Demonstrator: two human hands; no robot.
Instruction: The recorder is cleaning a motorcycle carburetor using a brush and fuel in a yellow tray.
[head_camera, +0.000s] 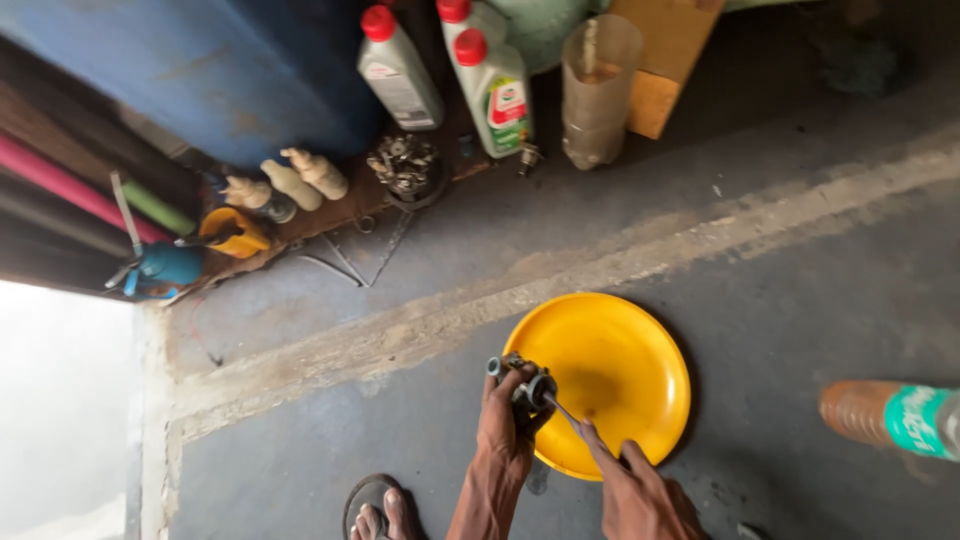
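Landmark: yellow basin (620, 350) on the grey concrete floor (780, 270); every place below is given from it.
Left hand (505, 425): at the basin's near-left rim, clenched around a small metal part (522, 385), which it holds just above that rim.
Right hand (635, 490): at the basin's near edge, fingers closed on a thin tool (562, 408) whose tip meets the metal part.
Metal part: grey, with a round port at its upper left; it looks like a small engine component, though its exact kind is hard to tell.
Doing this well: in my judgement, the left hand should keep the part steady over the basin so that anything that falls or drips lands inside, and the right hand should keep the tool in line with the part, pressing gently so that the tip does not slip.
Behind the basin: 3 white bottles with red caps (492, 90), a clear cut-off plastic bottle (597, 90), and a heap of small metal pieces (403, 163), well apart from it.
Right of the basin: an orange bottle (890, 418), cut off by the frame edge.
Near-left of the basin: a sandalled foot (378, 512), partly out of frame.
Hidden: the tool's handle inside the right hand, the tool's tip type, and the part's underside.
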